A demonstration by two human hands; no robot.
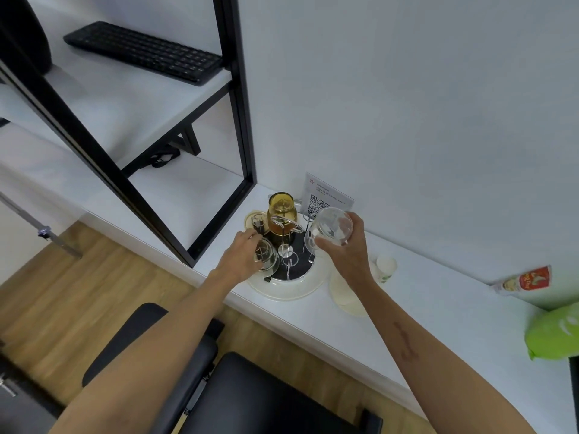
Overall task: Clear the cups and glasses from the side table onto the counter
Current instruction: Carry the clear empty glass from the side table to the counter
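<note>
A round white tray [283, 292] on the white counter [423, 308] carries a black wire cup rack [293, 264] and a glass teapot [281, 214] of amber tea. My right hand [347, 252] is shut on a clear glass [332, 227], held tilted above the rack's right side. My left hand [239, 258] grips a second clear glass [268, 256] that sits upside down on the rack's left side. Another small glass [257, 220] stands at the tray's back left.
A QR-code card [327, 197] leans on the wall behind the tray. White paper cups [387, 266] and a pale plate [343, 297] lie to the right, with a snack packet [523, 281] and green bag [553, 332] farther right. A black-framed shelf [241, 120] holds a keyboard [144, 51]. A black chair [250, 396] stands below.
</note>
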